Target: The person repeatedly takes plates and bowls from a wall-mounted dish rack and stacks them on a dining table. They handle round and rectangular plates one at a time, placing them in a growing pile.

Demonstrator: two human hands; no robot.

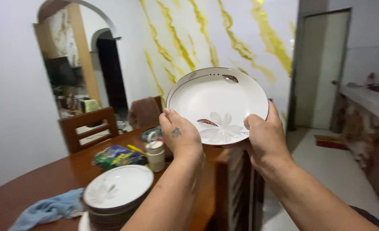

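A white plate [217, 102] with a thin dark rim line, a pale flower and brown leaves painted on it, is held up in the middle of the frame, tilted so its face looks back toward the person. Both hands grip it along its lower edge. The left hand [180, 136], with a small mark on its back, closes on the lower left rim, fingers curled behind and the thumb side on the front. The right hand [264, 137] clasps the lower right rim, thumb lying across the plate's face near the flower. The plate is clear of the table, up in front of the white wall with yellow streaks [223, 38].

Below and to the lower left of the frame, a stack of plates [117, 192] of the same pattern sits on the brown wooden table [39, 179], just under the left forearm. A light blue cloth [48, 210] lies crumpled beside the stack, at the lower left corner. Further back on the table, near the left hand, stands a small cream jar [156, 156], and just left of it a colourful packet [117, 156]. A wooden chair [89, 128] stands behind the table at the left, and a second chair [145, 112] with a brownish cover shows past it. At the right of the frame a pale door [322, 68] and a counter [369, 100] run along the wall, with a red mat [331, 142] on the floor below.
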